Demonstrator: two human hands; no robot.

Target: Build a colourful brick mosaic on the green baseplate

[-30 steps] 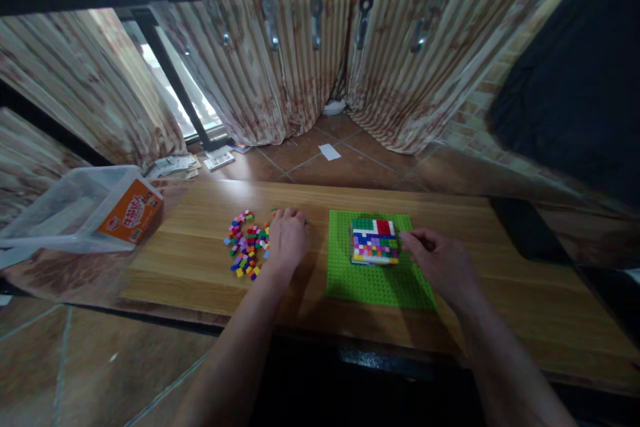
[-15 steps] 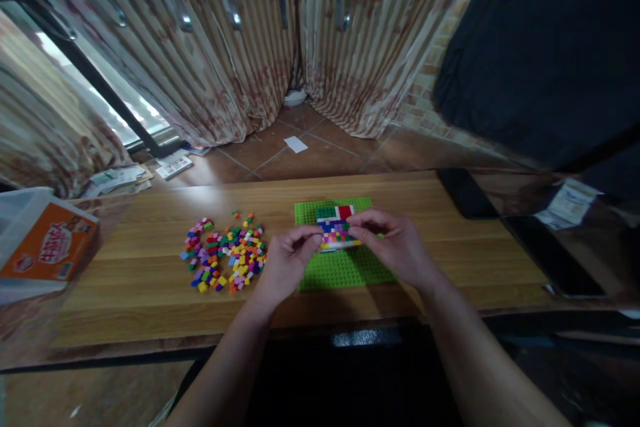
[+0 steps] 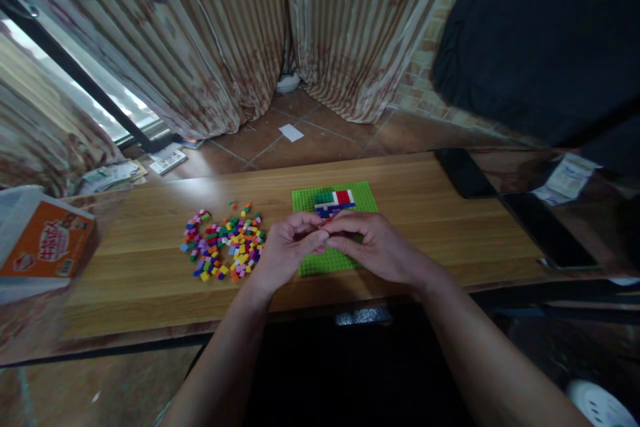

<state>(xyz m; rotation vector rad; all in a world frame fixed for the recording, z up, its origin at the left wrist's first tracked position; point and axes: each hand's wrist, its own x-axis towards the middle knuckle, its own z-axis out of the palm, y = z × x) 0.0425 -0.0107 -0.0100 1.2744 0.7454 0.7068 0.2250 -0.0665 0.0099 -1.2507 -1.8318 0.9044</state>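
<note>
My left hand (image 3: pixel 289 248) and my right hand (image 3: pixel 376 245) meet over the front half of a green studded baseplate (image 3: pixel 366 195). Both are closed, thumbs and fingertips pinched together and touching. Whatever small piece sits between the fingertips is too hidden to name. Behind my fingers, a flat block of toy bricks (image 3: pixel 324 198) shows green, red, white and blue on the plate; its front part is covered by my hands. To the left of my left hand lies a loose pile of small coloured bricks (image 3: pixel 243 248).
The wooden table (image 3: pixel 145 253) carries the plate and pile. A clear plastic box with an orange label (image 3: pixel 47 240) stands at the far left. Two dark phone-like slabs, one behind (image 3: pixel 464 173) and one nearer (image 3: pixel 547 230), lie at the right, beside a folded paper (image 3: pixel 570 178).
My hands have drawn together from either side of the brick block, and their fingertips now meet in front of it. The camera view has shifted slightly.
</note>
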